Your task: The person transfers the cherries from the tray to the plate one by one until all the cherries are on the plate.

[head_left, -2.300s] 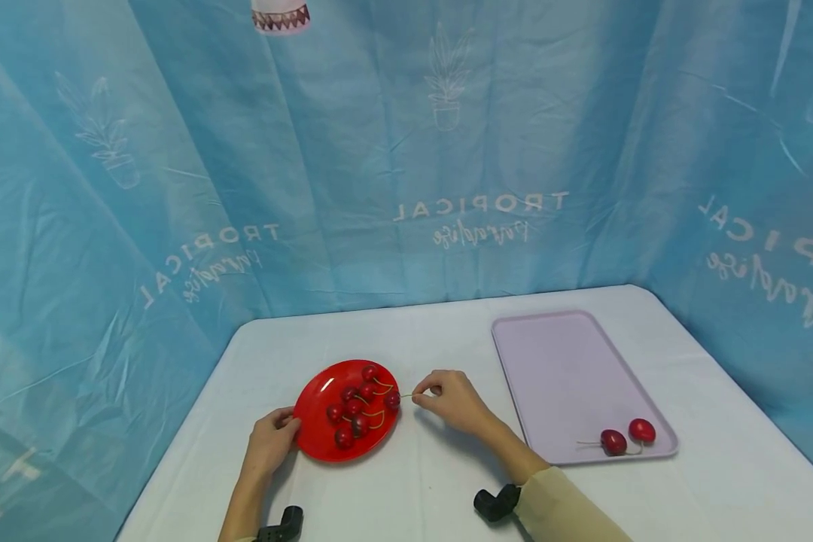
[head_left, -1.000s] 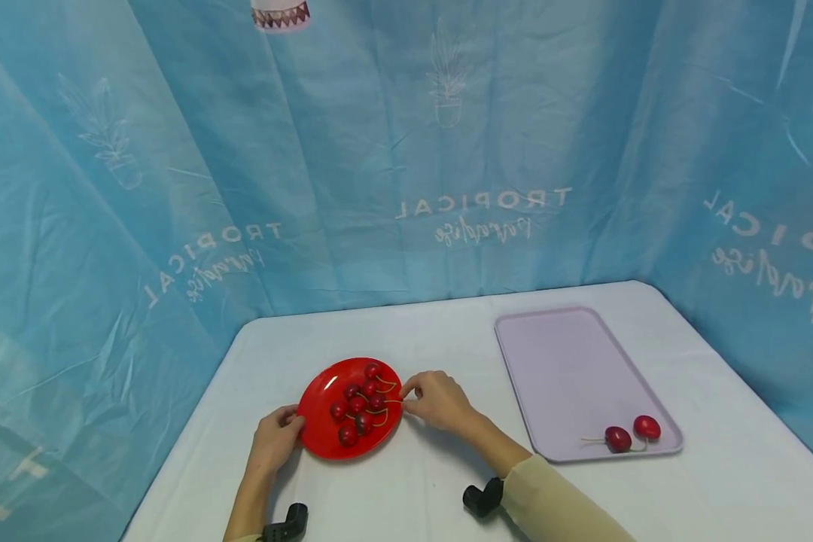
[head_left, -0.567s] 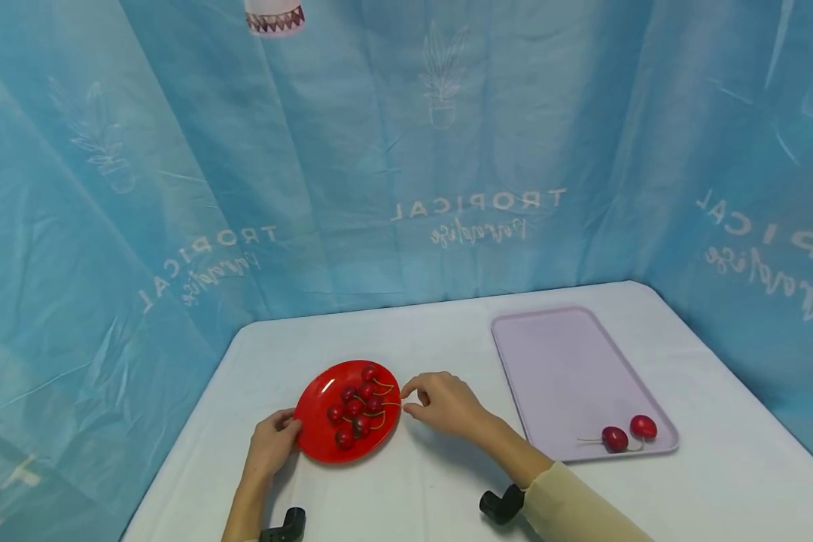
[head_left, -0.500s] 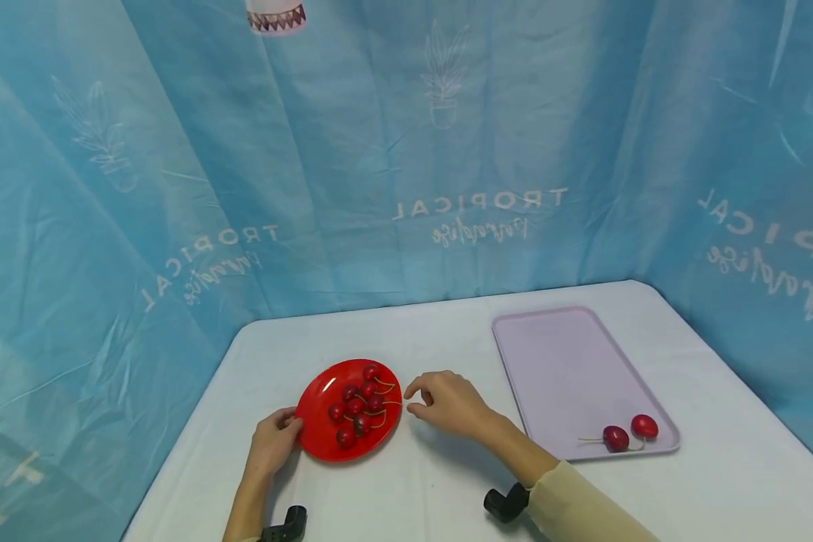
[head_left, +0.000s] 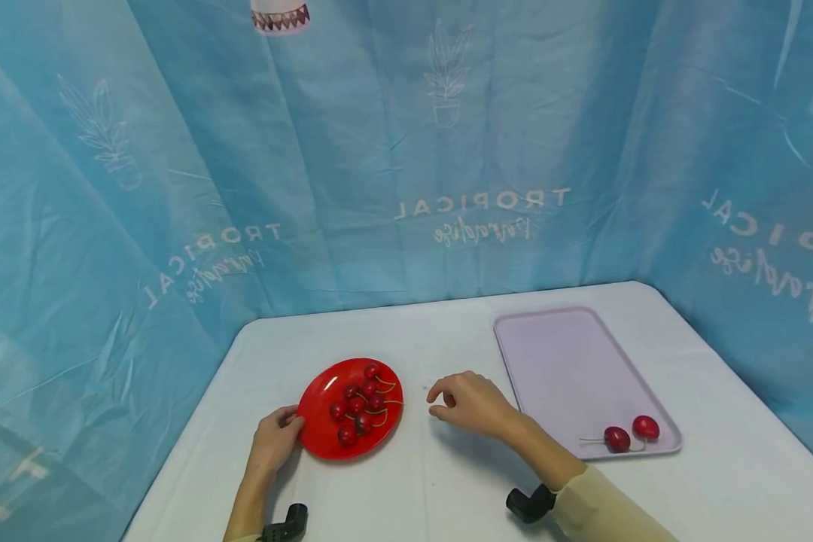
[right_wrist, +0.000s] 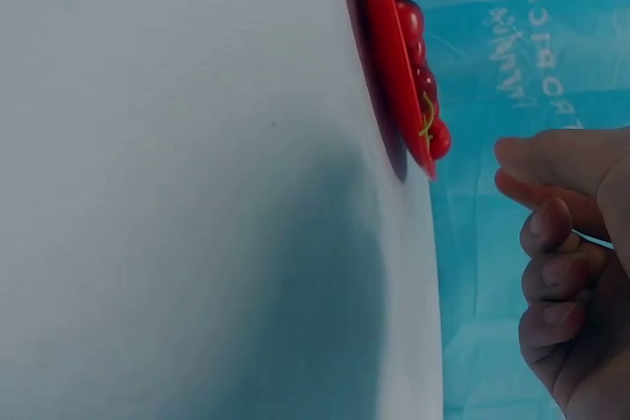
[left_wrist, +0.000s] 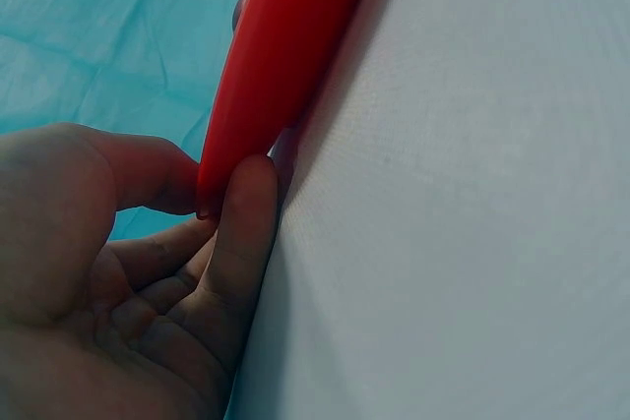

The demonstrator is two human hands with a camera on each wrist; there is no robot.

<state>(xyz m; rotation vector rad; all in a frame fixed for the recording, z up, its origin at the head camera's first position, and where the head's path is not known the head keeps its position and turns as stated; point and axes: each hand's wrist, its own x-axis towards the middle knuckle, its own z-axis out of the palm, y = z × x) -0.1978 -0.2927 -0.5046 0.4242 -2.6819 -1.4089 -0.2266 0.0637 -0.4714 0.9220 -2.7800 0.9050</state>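
Note:
A round red plate stands on the white table, with several dark red cherries and their stems on it. My left hand pinches the plate's left rim; the left wrist view shows thumb and fingers on either side of the plate's edge. To the right of the plate, my right hand hovers above the table, fingers loosely bent and holding nothing. A gap separates its fingertips from the plate and the cherries in the right wrist view.
A pale purple tray lies on the right side of the table. Two cherries, a darker one and a brighter one, sit near its front right corner. A blue printed curtain hangs around the table.
My right hand held a cherry by its stem at the plate's right edge, set it among the others, let go and moved right. My left hand stayed on the rim.

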